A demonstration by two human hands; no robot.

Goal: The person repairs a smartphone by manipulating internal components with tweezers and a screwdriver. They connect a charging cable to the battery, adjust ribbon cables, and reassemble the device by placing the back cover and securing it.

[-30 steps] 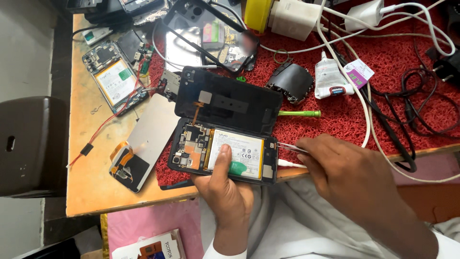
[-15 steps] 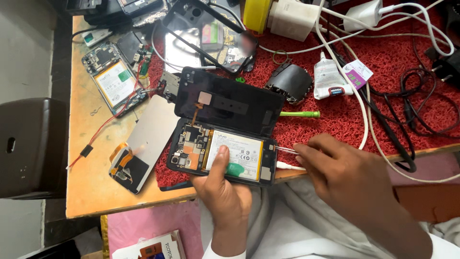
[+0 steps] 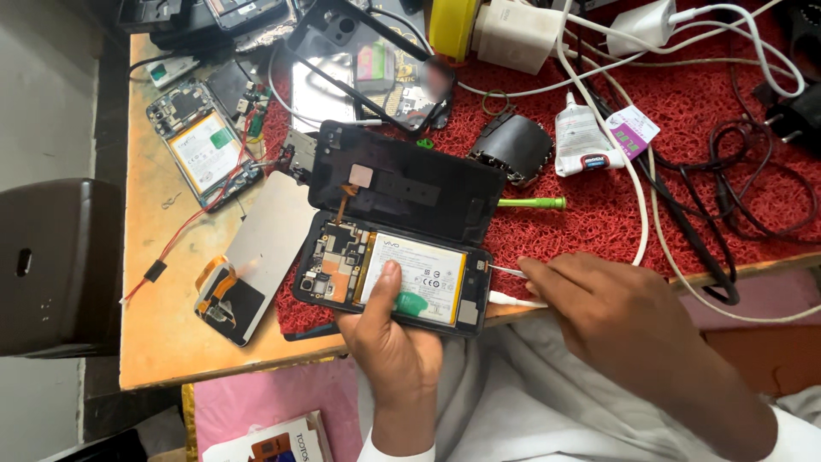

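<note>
Lying opened, back cover point(image 3: 409, 192) off, a phone point(image 3: 393, 275) is being clamped by the left hand point(image 3: 389, 338) while tweezers point(image 3: 506, 270), pinched in the right hand point(image 3: 620, 321), are being aimed at its edge; reassembly appears outstanding.

The right hand point(image 3: 633, 321) hides most of the tweezers point(image 3: 506, 271); the boxes point(image 3: 265, 441) below the table's point(image 3: 154, 351) near edge are cut off.
</note>
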